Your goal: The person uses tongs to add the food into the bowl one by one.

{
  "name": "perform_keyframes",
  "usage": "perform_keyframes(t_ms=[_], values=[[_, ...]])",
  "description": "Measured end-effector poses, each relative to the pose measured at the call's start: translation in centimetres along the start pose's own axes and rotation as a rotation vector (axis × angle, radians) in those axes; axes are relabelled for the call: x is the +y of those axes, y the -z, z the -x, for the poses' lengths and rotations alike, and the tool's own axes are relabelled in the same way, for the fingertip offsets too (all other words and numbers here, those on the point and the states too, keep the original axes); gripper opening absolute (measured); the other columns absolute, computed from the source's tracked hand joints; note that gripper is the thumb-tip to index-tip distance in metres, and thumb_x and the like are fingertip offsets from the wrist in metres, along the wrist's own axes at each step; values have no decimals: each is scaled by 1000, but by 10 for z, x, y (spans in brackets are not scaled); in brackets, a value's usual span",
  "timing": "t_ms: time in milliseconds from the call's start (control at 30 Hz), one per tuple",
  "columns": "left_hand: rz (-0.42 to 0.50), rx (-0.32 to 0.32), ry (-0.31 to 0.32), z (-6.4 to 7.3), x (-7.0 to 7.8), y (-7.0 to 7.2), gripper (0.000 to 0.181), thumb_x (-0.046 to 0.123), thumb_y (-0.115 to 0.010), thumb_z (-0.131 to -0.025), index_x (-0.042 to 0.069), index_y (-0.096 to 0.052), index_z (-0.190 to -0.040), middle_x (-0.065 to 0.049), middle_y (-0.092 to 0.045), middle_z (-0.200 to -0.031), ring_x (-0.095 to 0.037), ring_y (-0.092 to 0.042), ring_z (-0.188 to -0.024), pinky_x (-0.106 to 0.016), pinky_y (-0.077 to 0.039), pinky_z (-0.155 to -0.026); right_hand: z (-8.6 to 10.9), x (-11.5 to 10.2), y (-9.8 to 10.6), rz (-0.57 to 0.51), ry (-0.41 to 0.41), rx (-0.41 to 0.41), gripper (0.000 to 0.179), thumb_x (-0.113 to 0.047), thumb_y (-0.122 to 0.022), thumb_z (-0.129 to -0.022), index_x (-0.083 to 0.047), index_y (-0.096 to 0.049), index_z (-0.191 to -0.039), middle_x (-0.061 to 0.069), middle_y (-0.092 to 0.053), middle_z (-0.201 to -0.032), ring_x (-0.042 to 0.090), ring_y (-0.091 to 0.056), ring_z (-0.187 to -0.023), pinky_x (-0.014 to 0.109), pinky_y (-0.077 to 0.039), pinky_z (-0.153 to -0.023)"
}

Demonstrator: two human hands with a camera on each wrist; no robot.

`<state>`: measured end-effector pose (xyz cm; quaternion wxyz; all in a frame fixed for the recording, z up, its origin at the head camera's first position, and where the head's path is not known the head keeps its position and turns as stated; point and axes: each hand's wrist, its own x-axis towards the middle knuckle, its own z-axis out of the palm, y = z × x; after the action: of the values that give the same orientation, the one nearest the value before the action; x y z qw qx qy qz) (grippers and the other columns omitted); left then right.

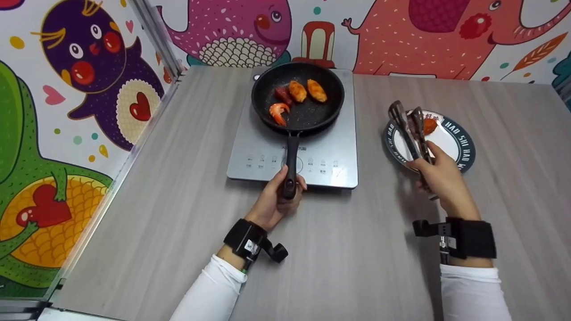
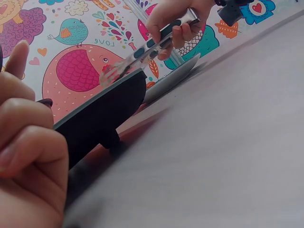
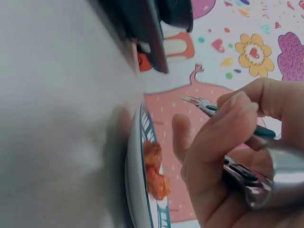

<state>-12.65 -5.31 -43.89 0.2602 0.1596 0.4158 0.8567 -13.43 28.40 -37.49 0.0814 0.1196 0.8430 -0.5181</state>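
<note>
My left hand grips the black handle of a frying pan on an induction cooker. Inside the pan are a cooked shrimp, a dark red piece and two golden-brown pieces. Metal tongs are in my right hand, fingers curled round them. Their two tips stand slightly apart above the left side of a plate with a dark lettered rim. Orange-red food lies on that plate, partly behind the tongs in the head view.
The grey table runs back to a wall painted with cartoon animals. A second painted panel borders the left side along a metal frame. Touch controls line the cooker's front, beside the pan handle.
</note>
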Motion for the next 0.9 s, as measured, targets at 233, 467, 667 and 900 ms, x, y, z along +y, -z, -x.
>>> perform_keyframes(t_ms=[233, 467, 667, 900], values=[[6, 0, 9, -1, 0, 0, 50, 50, -35, -92, 4, -55, -91, 9, -36, -49, -10, -18, -41, -25, -11, -38, 0, 7, 7, 143, 3, 61, 72, -22, -49, -84, -11, -10, -143, 22, -52, -97, 17, -56, -49, 34, -45, -40], [21, -5, 15, 0, 0, 0, 50, 50, -35, -92, 4, -55, -91, 10, -36, -49, -10, -18, -40, -25, -11, -38, 3, 10, 10, 255, 14, 106, 68, -27, -44, -85, -5, -13, -142, 22, -60, -99, 24, -61, -53, 36, -46, -41], [29, -16, 14, 0, 0, 0, 51, 49, -33, -93, 3, -55, -92, 9, -35, -49, -10, -17, -40, -26, -10, -38, 3, 12, 8, 378, 50, 145, 65, -29, -41, -87, -1, -17, -140, 13, -66, -88, 24, -61, -49, 35, -44, -38], [29, -19, 9, 0, -1, -1, 50, 47, -32, -94, 3, -55, -91, 9, -35, -48, -10, -16, -40, -26, -8, -37, 4, 10, 9, 514, 80, 146, 65, -34, -41, -90, 2, -19, -139, 11, -64, -70, 21, -57, -45, 34, -40, -42]])
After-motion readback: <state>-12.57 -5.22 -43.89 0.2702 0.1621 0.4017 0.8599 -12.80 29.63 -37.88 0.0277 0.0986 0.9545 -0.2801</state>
